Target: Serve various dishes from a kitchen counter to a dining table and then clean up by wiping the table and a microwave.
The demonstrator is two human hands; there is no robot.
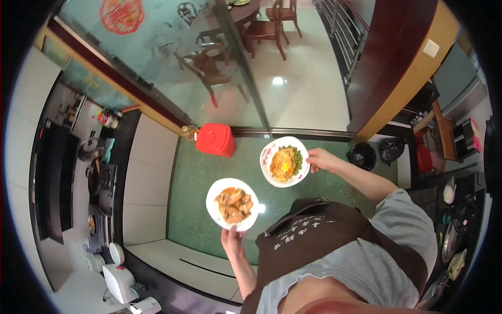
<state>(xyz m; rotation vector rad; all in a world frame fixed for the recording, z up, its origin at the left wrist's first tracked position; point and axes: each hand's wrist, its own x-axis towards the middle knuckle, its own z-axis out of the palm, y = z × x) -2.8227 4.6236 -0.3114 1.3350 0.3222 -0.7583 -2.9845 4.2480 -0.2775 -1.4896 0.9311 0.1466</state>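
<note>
My left hand (233, 240) grips the near rim of a white plate (211, 204) that bears pieces of browned meat in sauce (234, 206). Farther right, my right hand (322, 160) has hold of the right rim of a white plate with pink printed flowers (268, 154). A fried egg (284, 165) lies on that plate beside a heap of chopped green vegetables (298, 161). Both plates are held level above the green floor, apart from each other. Parts of the fingers are hidden under the rims.
A red lidded bin (215, 139) stands by the glass sliding door (172, 59). Through the doorway are wooden chairs (266, 30) and a dining table (249, 10). A black bin (361, 156) sits to the right. A stove counter (108, 188) runs along the left.
</note>
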